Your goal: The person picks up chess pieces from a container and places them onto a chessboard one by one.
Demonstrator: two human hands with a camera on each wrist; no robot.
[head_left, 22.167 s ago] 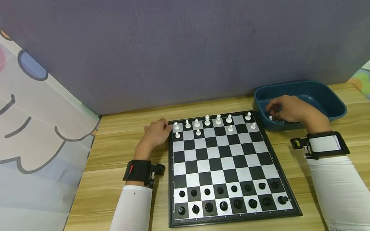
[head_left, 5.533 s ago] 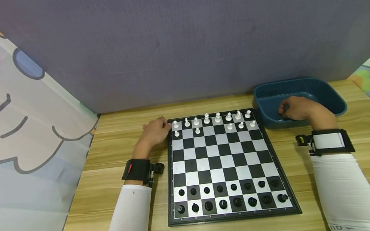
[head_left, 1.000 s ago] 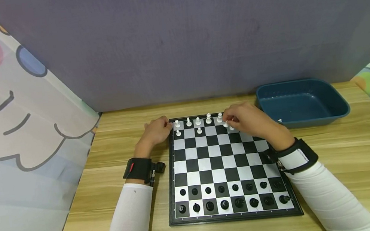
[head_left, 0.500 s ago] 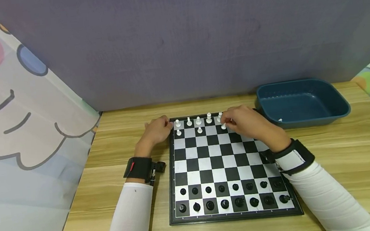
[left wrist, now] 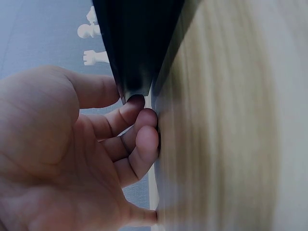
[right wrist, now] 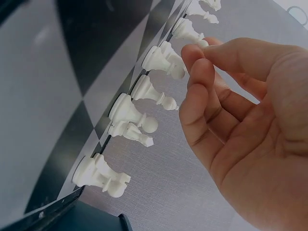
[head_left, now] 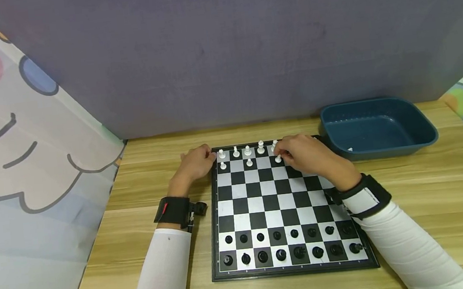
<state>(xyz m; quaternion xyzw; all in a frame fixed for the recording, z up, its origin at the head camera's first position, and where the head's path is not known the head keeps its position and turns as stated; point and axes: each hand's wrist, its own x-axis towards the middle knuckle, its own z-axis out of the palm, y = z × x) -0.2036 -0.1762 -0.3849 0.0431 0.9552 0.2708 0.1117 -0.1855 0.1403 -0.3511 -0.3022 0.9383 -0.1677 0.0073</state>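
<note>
My left hand (head_left: 193,163) holds the far left corner of the chessboard (head_left: 269,202), thumb against one side and index fingertip against the other in the left wrist view. Over the board's far right part, my right hand (head_left: 306,153) pinches a white pawn (head_left: 278,159) by its head between thumb and fingertips. That pawn (right wrist: 186,31) has its base at the board surface in the right wrist view. White chess pieces (head_left: 260,147) line the far row, with pawns in front; the right hand hides several from the head view. Black pieces (head_left: 281,255) fill the two near rows.
A dark blue plastic bin (head_left: 385,153) stands right of the board, close to its far right corner. One small white piece (head_left: 350,150) shows inside it. A grey panel (head_left: 222,60) rises behind the wooden table (head_left: 428,199).
My right hand was in the bin several seconds ago; it has come to the board with a white pawn and shifted slightly left. Earlier, a white knight and another pawn appeared there. The left hand stays put.
</note>
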